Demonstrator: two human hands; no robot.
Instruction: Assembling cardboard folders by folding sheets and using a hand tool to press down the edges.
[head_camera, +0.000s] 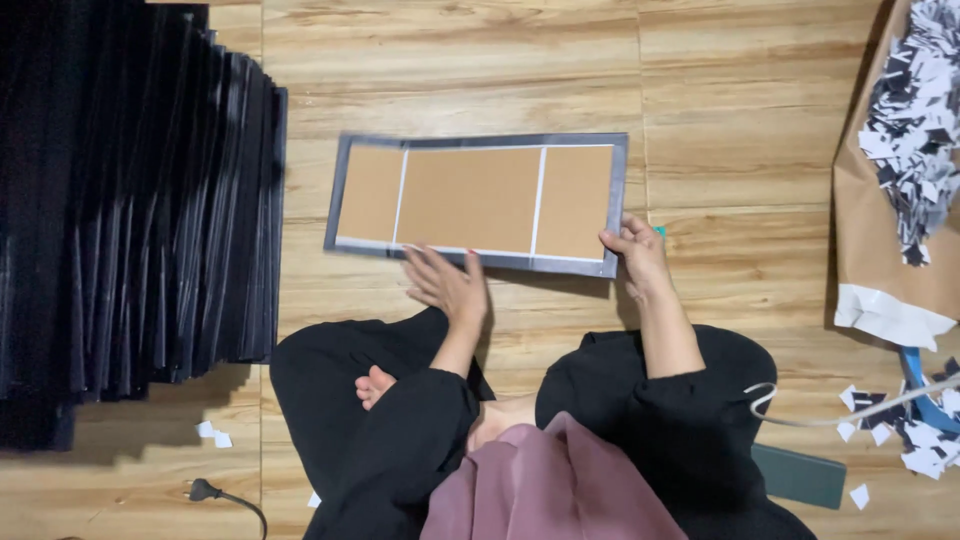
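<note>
On the wooden floor (720, 90) in front of me lies one flat board (478, 203): three brown card panels inside a dark grey border, parted by two pale strips. My left hand (447, 285) rests on its near edge, fingers spread flat. My right hand (637, 255) pinches the near right corner, fingers curled around the edge. One tall stack of black sheets (130, 200) stands to the left, its far end cut off. One brown paper bag (890, 200) at right holds countless paper scraps; more scraps (925, 440) litter the floor. A plug (204, 490) lies near my knee. A dark green flat object (800, 475) is half hidden.
</note>
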